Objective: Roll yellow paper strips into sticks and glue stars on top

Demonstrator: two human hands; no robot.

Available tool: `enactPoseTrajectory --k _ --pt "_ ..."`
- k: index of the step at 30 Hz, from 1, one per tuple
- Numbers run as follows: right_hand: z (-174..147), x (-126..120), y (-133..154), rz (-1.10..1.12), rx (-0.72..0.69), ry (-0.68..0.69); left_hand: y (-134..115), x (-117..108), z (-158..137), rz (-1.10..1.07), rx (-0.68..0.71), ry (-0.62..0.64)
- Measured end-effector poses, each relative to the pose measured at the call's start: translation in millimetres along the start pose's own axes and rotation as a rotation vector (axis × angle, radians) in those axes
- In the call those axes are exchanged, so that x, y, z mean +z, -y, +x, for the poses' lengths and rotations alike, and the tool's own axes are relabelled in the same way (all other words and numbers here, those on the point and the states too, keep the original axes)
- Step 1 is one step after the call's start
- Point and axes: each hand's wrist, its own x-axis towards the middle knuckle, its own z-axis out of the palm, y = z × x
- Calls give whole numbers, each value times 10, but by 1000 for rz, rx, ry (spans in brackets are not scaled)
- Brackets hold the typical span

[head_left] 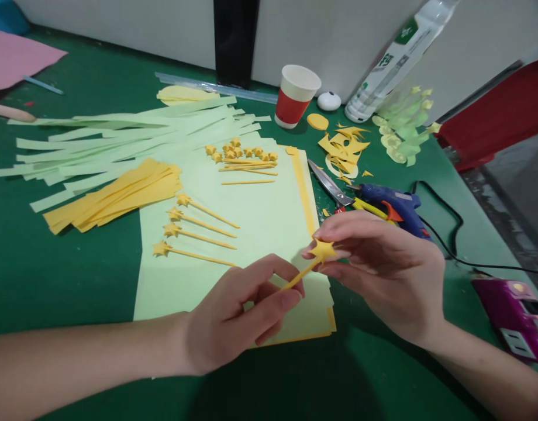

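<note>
Between thumb and fingers, my left hand [247, 310] pinches a thin yellow paper stick [302, 275]. At its upper end sits a yellow paper star [324, 250], which the fingertips of my right hand [383, 269] hold from the side. Both hands are over the right part of a pale green paper sheet [199, 292]. Left of them on that sheet lie several finished star sticks [203, 225] in a row. Farther back on it are a small pile of loose paper stars [234, 151] and some bare yellow sticks [248, 182].
Green strips [120, 137] and orange-yellow strips [115, 196] lie to the left. Scissors [330, 184], a blue glue gun [392, 204] with a black cord, and yellow scraps [343, 149] lie right. A paper cup [295, 96] stands behind. A purple power socket [510, 321] sits near right.
</note>
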Motion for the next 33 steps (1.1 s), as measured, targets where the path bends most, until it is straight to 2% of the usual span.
enactPoseTrajectory --k 18,28,33 --pt "7 11 4 -41 -36 46 -1 -3 24 7 -60 -22" --pt "-11 -7 20 -70 -47 36 26 -9 37 -22 -52 -25" --pt "-13 1 13 -66 -33 31 -10 9 44 -6 -94 -33"
